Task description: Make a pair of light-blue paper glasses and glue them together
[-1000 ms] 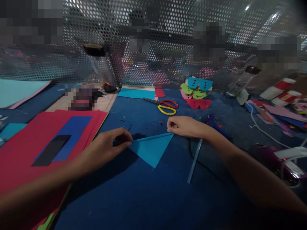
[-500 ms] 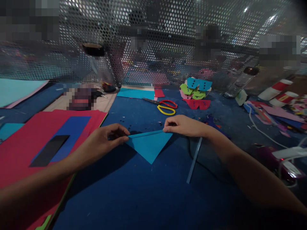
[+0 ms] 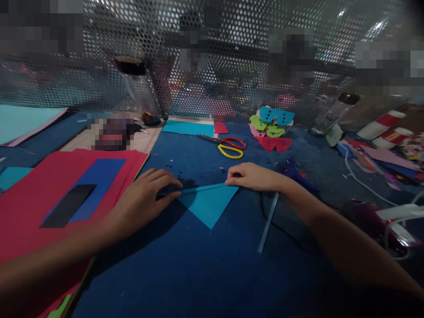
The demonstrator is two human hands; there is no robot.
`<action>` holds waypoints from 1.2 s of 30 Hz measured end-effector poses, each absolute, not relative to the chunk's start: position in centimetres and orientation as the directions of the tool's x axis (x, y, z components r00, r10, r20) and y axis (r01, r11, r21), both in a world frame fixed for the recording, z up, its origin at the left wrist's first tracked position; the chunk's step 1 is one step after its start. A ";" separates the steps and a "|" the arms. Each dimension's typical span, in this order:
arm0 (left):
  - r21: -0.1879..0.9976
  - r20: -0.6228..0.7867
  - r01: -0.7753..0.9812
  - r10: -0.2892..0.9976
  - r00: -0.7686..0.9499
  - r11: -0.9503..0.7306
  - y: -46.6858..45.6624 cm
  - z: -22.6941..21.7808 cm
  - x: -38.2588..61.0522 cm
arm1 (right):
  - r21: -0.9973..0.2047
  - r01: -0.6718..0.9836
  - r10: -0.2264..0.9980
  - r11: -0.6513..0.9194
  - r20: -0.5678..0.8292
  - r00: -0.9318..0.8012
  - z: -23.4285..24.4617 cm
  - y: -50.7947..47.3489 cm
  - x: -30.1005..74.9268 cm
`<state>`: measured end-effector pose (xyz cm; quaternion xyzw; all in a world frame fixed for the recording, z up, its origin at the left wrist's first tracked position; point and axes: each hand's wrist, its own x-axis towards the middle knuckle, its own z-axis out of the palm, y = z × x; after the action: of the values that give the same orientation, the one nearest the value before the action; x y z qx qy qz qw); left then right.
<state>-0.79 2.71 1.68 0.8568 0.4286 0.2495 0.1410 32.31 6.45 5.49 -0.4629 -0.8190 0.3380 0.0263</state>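
fingers of your left hand (image 3: 141, 194) curl toward the thumb at the left corner of the turquoise paper (image 3: 210, 205), a small gap showing between the tips; you cannot tell from this angle whether they grip it. your right hand (image 3: 253, 175) has its thumb and forefinger pressed together on the folded edge, just in from the right corner. the paper lies around the middle of the blue surface (image 3: 185, 274), a triangle with its narrow folded band facing the far edge and its point facing the near edge, toward you. between it and the far edge you have scissors (image 3: 231, 148) with one red and one yellow handle loop. along the far edge, by the perforated metal screen (image 3: 232, 39), lie a light blue rectangle (image 3: 187, 128) and, farther right, a pile of cut paper shapes (image 3: 272, 118). near your right wrist is a pale thin stick (image 3: 268, 225). toward the left edge, your forearm passes over red sheets (image 3: 29, 207) carrying a dark blue strip (image 3: 107, 174), partly under a black strip (image 3: 68, 206).
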 end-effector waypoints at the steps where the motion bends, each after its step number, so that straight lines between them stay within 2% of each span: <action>1: 0.413 0.348 0.642 0.763 0.544 -0.646 2.6 1.5 -0.7 | -0.575 0.742 0.775 0.345 -0.271 -0.571 5.5 6.4 32.3; 6: 0.305 0.424 0.480 0.569 0.705 -0.822 2.0 0.9 0.0 | -0.530 0.771 0.787 0.353 -0.278 -0.551 5.6 6.1 31.9; 12: 0.220 0.449 0.434 0.486 0.750 -0.874 1.9 0.8 0.2 | -0.432 0.804 0.815 0.409 -0.224 -0.535 5.3 5.9 31.8; 17: 0.181 0.444 0.438 0.471 0.763 -0.880 1.8 0.7 0.2 | -0.293 0.806 0.847 0.514 0.027 -0.531 6.1 4.6 31.3; 19: 0.164 0.445 0.438 0.462 0.767 -0.884 1.7 0.7 0.2 | -0.328 0.766 0.814 0.553 0.019 -0.580 6.7 3.1 30.7; 23: 0.142 0.434 0.439 0.455 0.778 -0.887 1.5 0.6 0.2 | -0.416 0.665 0.701 0.621 -0.087 -0.708 6.4 -0.1 29.4; 29: 0.134 0.375 0.489 0.501 0.780 -0.862 1.2 0.3 0.2 | -0.386 0.684 0.746 0.619 0.016 -0.666 3.9 -1.7 28.6; 36: 0.074 0.344 0.511 0.503 0.793 -0.856 0.7 1.1 0.6 | -0.326 0.641 0.698 0.695 0.090 -0.711 3.8 -1.5 28.3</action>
<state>0.57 0.72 1.08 0.9468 0.2677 0.1783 -0.0115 28.28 -1.47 3.82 -0.3658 -0.9147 0.1367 0.1040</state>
